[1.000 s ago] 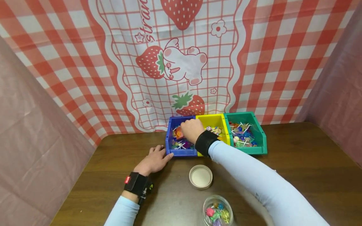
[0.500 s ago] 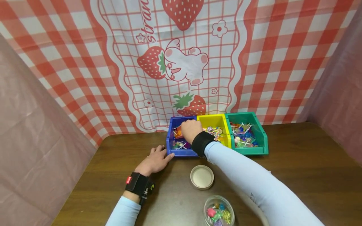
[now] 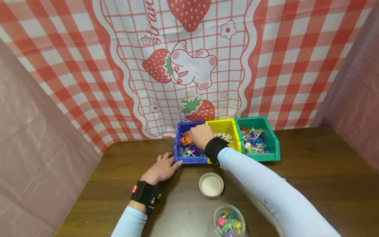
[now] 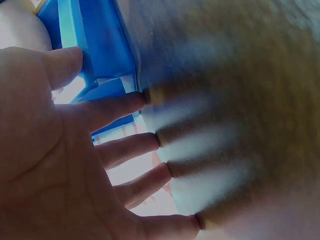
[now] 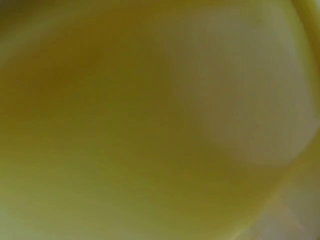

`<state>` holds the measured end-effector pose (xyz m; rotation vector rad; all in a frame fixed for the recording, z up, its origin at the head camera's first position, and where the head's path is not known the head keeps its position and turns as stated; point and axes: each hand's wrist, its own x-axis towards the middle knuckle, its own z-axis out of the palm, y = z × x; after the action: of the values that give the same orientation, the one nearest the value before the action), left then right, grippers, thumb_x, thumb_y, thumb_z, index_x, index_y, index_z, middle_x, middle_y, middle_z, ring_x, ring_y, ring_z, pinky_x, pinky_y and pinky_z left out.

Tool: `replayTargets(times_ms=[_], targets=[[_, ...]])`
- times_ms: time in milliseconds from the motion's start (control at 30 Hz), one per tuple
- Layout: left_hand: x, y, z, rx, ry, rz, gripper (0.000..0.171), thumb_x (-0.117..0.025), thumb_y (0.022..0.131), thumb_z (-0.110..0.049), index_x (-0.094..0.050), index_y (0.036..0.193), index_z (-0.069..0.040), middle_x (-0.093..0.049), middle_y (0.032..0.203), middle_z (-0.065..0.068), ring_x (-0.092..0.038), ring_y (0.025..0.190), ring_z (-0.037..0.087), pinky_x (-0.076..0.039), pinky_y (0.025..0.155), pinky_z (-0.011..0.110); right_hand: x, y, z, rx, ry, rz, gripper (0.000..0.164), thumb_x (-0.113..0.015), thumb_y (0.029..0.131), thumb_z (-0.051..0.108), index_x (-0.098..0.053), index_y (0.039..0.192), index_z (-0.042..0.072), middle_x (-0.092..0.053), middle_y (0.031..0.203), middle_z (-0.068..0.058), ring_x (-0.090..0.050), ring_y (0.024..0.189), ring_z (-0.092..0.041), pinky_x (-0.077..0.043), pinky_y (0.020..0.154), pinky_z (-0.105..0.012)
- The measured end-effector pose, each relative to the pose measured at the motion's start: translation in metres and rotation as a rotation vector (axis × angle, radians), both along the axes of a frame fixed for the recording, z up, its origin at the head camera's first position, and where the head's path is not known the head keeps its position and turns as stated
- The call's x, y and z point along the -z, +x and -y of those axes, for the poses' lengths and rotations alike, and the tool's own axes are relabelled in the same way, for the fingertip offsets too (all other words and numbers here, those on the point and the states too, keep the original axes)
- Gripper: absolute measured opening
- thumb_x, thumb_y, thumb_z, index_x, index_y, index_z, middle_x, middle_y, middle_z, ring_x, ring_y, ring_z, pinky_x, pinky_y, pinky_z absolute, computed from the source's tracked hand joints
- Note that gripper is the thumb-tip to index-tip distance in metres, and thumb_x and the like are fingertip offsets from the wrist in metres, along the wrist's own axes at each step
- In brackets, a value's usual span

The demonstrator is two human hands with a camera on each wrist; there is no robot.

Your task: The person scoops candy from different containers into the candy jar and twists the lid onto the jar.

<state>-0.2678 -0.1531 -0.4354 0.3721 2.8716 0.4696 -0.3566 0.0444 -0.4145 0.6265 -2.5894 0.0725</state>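
Note:
My right hand [image 3: 202, 135] reaches down into the blue bin [image 3: 190, 160], its back toward me. Its fingertips are hidden, so whether they hold a candy does not show. Wrapped candies and lollipops [image 3: 189, 151] lie in that bin beside it. Fingers spread, my left hand [image 3: 161, 168] rests on the table at the bin's left front corner, thumb at the bin's edge. In the left wrist view the fingertips [image 4: 150, 142] touch the tabletop. The right wrist view is a blur of the yellow bin [image 5: 125, 150].
The yellow bin with swirl lollipops [image 3: 226, 136] and a green bin [image 3: 270, 158] of mixed candies stand to the right, joined in a row. In front lie a round lid [image 3: 211, 185] and a glass jar [image 3: 228, 221] with several candies. A checked cloth [image 3: 281, 65] hangs behind.
My right hand stays in the blue bin, its wrist shifting slightly left and then back right. The left hand has not moved.

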Motion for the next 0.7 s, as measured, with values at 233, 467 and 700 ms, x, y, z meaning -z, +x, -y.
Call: replayTargets(times_ms=[233,467,700], targets=[[0.001,0.0,0.001,0.014,0.003,-0.009,0.064,-0.04,0.104,-0.054,-0.051,0.146,-0.007,-0.038,0.152,0.018,-0.031,0.138,0.042,-0.032,0.107,0.061,0.005,-0.002,-0.002,0.016,-0.03,-0.014,0.038,-0.065,0.094,0.029,-0.068,0.062,0.01,-0.061,0.058,-0.006,-0.062,0.054,-0.028,-0.051,0.048,-0.045],[0.001,-0.001,0.0,0.024,0.01,-0.022,0.063,-0.041,0.104,-0.053,-0.051,0.146,-0.007,-0.037,0.153,0.018,-0.031,0.138,0.042,-0.032,0.107,0.061,-0.004,0.006,-0.002,0.004,0.012,0.072,0.035,-0.065,0.093,0.033,-0.074,0.073,0.007,-0.067,0.068,-0.009,-0.065,0.062,-0.03,-0.053,0.054,-0.046],[0.001,0.0,0.001,0.016,0.016,-0.015,0.064,-0.041,0.104,-0.053,-0.052,0.145,-0.006,-0.038,0.153,0.018,-0.031,0.138,0.042,-0.032,0.107,0.062,-0.011,0.009,-0.002,0.069,-0.032,0.176,0.038,-0.06,0.097,0.036,-0.075,0.076,0.008,-0.07,0.076,-0.01,-0.067,0.068,-0.03,-0.054,0.057,-0.047]])
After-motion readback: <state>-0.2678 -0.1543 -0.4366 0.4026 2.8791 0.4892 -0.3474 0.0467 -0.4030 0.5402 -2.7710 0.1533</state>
